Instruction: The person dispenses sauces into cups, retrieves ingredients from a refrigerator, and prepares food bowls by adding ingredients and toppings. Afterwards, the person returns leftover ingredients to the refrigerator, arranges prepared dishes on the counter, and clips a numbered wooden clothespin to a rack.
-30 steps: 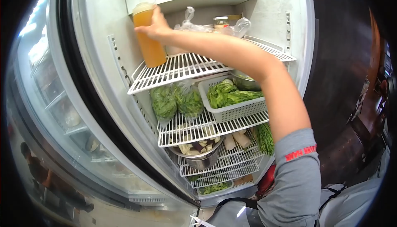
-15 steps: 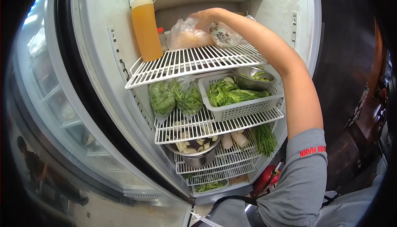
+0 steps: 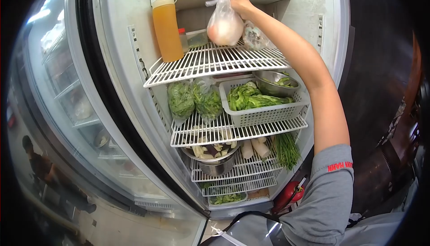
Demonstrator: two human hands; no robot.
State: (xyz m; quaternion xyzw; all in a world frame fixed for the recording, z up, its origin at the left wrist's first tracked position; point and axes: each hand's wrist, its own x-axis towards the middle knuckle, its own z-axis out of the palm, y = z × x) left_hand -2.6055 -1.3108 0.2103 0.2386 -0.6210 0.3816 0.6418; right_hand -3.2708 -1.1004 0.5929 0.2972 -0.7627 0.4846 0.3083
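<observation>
High in the fridge, my right hand (image 3: 241, 4) is closed on the gathered top of a clear plastic bag (image 3: 226, 27). Something pale with an orange-pink patch fills the bag; I cannot tell what it is. The bag hangs upright just over the top wire shelf (image 3: 210, 62). Beside it on the right, partly behind my forearm, sits another plastic bag (image 3: 256, 38) with dark-speckled contents. A squeeze bottle (image 3: 167, 31) of amber liquid stands at the left, near a small red-capped bottle (image 3: 183, 39) and a clear container (image 3: 197, 38). My left hand is out of view.
Below are bagged leafy greens (image 3: 181, 100), a white basket (image 3: 268, 117) of greens with a metal bowl (image 3: 280, 87), and a pot (image 3: 217, 167) of cut vegetables. The open glass door (image 3: 85, 107) stands left. A red fire extinguisher (image 3: 289, 194) is at lower right.
My right hand has raised the plastic bag by its top from the shelf, uncovering the clear container behind. The view has shifted slightly.
</observation>
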